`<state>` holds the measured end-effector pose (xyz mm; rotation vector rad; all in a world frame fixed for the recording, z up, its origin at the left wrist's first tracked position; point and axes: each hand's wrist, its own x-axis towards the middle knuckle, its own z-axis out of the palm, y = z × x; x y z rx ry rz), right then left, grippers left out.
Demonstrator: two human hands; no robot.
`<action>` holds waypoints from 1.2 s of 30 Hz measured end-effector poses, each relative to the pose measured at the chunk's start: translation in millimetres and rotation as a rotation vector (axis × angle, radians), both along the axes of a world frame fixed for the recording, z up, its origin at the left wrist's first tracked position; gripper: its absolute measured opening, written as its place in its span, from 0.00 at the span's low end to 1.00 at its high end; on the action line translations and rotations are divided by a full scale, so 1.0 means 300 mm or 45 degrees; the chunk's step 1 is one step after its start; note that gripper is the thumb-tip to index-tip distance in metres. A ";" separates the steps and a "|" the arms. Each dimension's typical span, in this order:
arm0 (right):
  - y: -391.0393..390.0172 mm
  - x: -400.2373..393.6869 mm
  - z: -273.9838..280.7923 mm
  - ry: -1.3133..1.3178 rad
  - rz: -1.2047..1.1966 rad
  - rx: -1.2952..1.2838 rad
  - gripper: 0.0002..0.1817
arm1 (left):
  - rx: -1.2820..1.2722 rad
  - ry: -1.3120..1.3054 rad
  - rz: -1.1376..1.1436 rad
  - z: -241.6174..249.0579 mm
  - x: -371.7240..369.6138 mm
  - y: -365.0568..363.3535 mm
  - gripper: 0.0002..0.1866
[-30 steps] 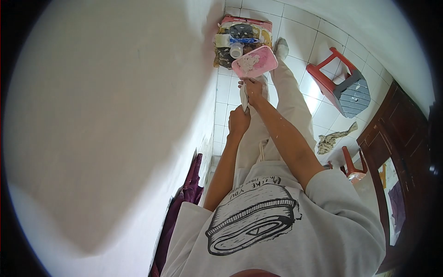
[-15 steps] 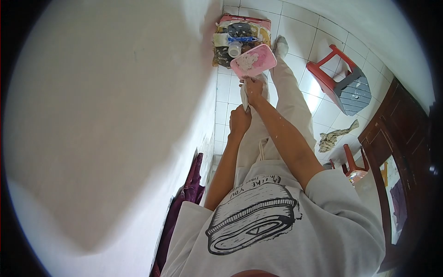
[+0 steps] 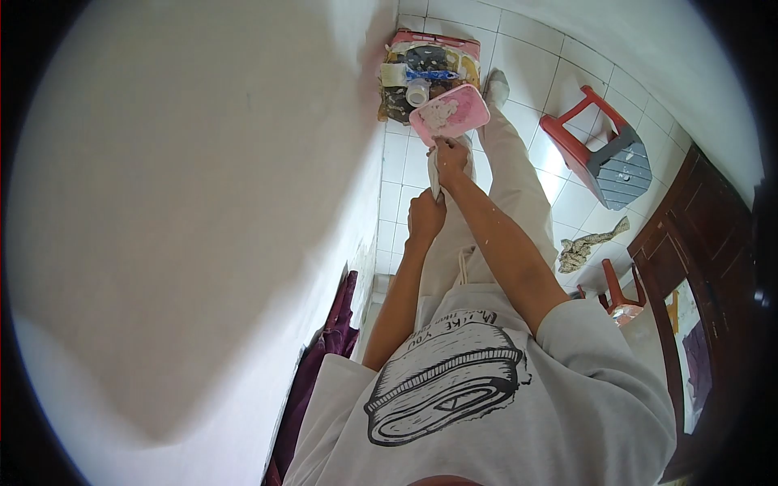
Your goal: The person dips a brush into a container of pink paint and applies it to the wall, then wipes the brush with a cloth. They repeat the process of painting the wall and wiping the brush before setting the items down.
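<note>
My left hand [image 3: 426, 217] is closed around the lower end of a whitish, flat, elongated piece [image 3: 435, 172], whose kind I cannot make out. Just above it, my right hand [image 3: 452, 160] has its fingers wrapped on the upper part of the same piece. A pink tub [image 3: 476, 123] with pale, lumpy paste inside sits right beyond the right hand. It rests tilted on a paint-stained stool top [image 3: 397, 107]. Beside the tub on that surface are a wide brush with a blue handle [image 3: 438, 74] and a small white jar [image 3: 417, 94].
A pale wall [image 3: 178, 202] fills the left side. On the tiled floor [image 3: 519, 49] to the right stand a red and grey stool [image 3: 620, 174] and, lower down, another red stool [image 3: 624, 308]. A patterned cloth [image 3: 579, 249] lies between them. A dark wooden door [image 3: 717, 231] stands far right.
The whole view has shifted slightly, so things appear a little lower and to the right. Both hands keep their hold on the whitish piece, with barely any visible movement.
</note>
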<state>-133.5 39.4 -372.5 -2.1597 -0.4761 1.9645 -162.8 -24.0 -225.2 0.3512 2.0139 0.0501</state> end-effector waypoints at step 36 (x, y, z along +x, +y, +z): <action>-0.012 -0.042 -0.044 -0.420 1.169 0.657 0.09 | 0.057 -0.019 0.109 -0.068 0.014 -0.010 0.17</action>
